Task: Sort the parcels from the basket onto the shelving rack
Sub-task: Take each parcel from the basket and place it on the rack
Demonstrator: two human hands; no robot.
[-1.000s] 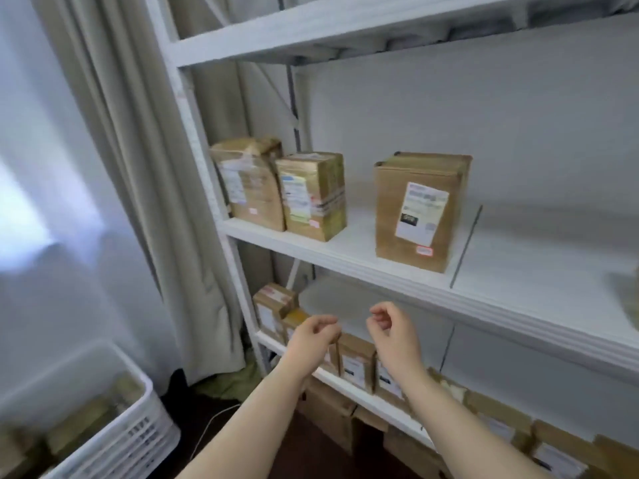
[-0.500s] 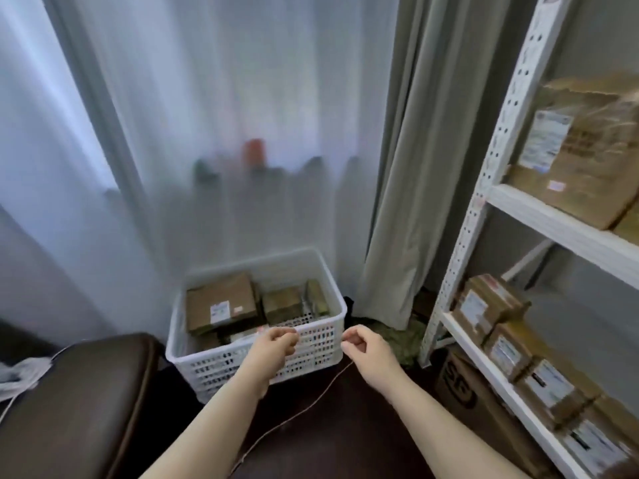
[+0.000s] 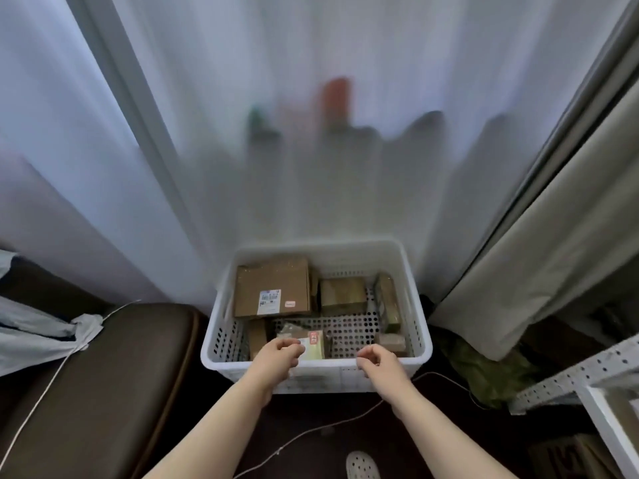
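Here, a person is looking down at a white perforated basket point(image 3: 420, 326) that is sitting on a dark floor in front of a sheer white curtain point(image 3: 311, 160). Brown cardboard parcels are lying inside it. A large flat parcel point(image 3: 273, 288) with a white label is filling the far left part. A medium parcel point(image 3: 342, 293) is lying just to its right, and a narrow parcel point(image 3: 389, 302) is standing on edge against the right wall. A small parcel point(image 3: 314, 344) with a pale label and a red sticker is lying near the front.

Both bare forearms are reaching forward. The left grip point(image 3: 276, 357) is hovering over the basket's near rim, fingers loosely curled and grasping nothing; whether it is touching the small parcel just beside it is unclear. The right grip point(image 3: 380, 364) is hovering over the same rim, further right, also loosely curled and empty.

A brown leather seat point(image 3: 103, 375) is sitting to the left. A thin cord point(image 3: 311, 433) is trailing across the floor. A corner of the white shelving rack point(image 3: 570, 378) is showing at lower right, under a grey drape point(image 3: 553, 254).
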